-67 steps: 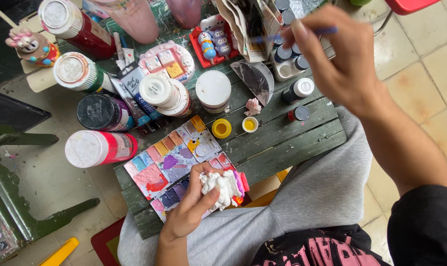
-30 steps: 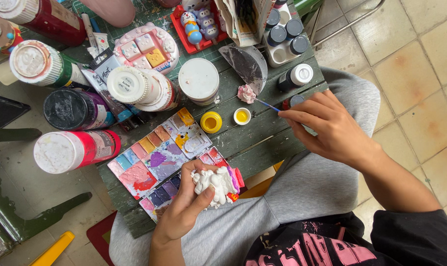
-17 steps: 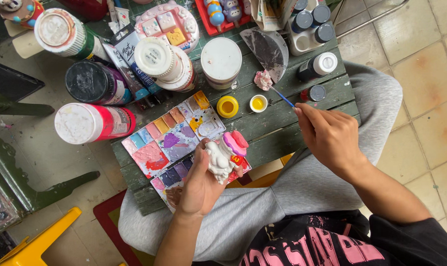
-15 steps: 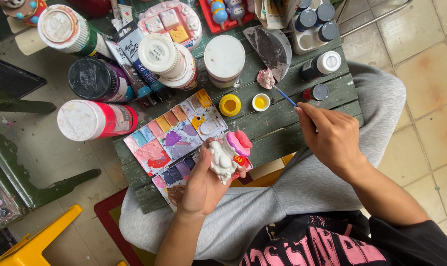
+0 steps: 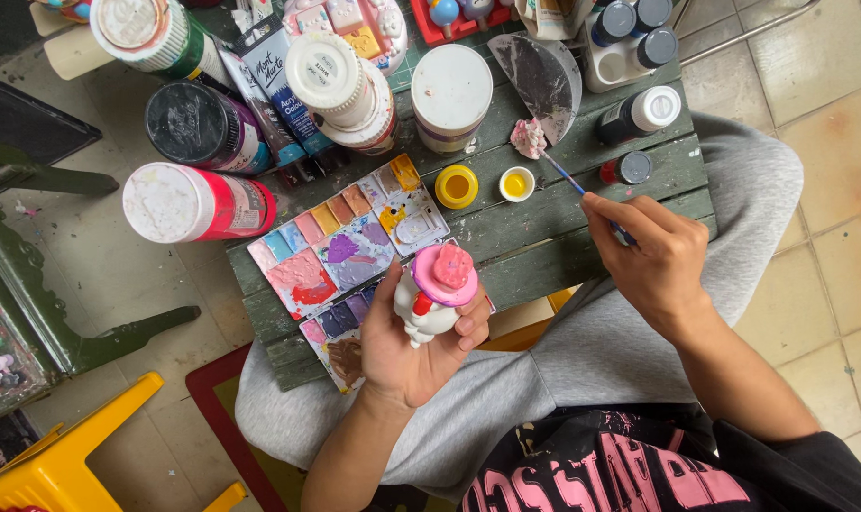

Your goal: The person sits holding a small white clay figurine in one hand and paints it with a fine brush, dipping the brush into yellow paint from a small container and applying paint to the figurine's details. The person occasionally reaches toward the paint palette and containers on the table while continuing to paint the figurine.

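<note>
Sitting at a low green slatted table (image 5: pixel 544 237), the person works with both hands over the lap. The left hand (image 5: pixel 412 346) is closed around a small white figurine (image 5: pixel 429 308) with a pink top, holding it upright just above the table's near edge, fingers wrapped round its body and thumb on the left side. The figurine partly covers the lower corner of a paint palette (image 5: pixel 340 251), whose wells hold pink, purple, blue, orange and yellow paint.

The right hand (image 5: pixel 653 261) is pinched narrowly on a thin paintbrush (image 5: pixel 571 180) with a blue handle. The brush slants up and to the left, its tip reaching toward a small pinkish lump (image 5: pixel 528 137) lying on the table. Whether the tip touches the lump cannot be told.

Just left of the brush stand a small open pot of yellow paint (image 5: pixel 517 183) and, beside it, its yellow lid (image 5: pixel 456 186). A dark bottle with a white cap (image 5: pixel 644 112) lies near the right hand, with a small dark-capped jar (image 5: pixel 628 169) just below it. Behind the palette stand large paint tubs: a white-lidded tub (image 5: pixel 451 95), a red bottle lying on its side (image 5: pixel 198 202), and a black-lidded bottle (image 5: pixel 198 126). A yellow plastic stool (image 5: pixel 61 455) stands on the tiled floor at the lower left.
</note>
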The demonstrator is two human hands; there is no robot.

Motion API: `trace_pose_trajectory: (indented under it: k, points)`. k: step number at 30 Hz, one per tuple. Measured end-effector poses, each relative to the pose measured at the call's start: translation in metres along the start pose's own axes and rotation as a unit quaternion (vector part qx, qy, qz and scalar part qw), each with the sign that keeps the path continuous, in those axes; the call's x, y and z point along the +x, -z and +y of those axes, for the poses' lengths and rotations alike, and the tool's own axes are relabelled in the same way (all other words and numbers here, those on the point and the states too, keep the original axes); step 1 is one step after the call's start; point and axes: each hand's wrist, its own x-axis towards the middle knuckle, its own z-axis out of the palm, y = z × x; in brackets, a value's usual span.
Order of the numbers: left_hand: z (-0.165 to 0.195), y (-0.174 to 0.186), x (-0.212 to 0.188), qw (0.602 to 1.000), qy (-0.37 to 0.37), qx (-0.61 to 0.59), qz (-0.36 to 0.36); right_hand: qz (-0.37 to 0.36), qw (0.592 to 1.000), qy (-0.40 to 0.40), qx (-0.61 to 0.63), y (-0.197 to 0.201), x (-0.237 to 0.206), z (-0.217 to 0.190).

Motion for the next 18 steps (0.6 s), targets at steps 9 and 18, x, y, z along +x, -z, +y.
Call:
trace_pose_trajectory:
  k: [9,18]
  points:
    - [-0.003,0.012,-0.008,0.991,-0.062,0.114,0.043,-0.021,0.999,-0.027,-0.025,-0.008,-0.007,0.005]
    - [-0.013,0.023,-0.029,0.776,-0.253,0.571,0.082,0.002,1.000,-0.016,0.005,-0.012,-0.011,0.006]
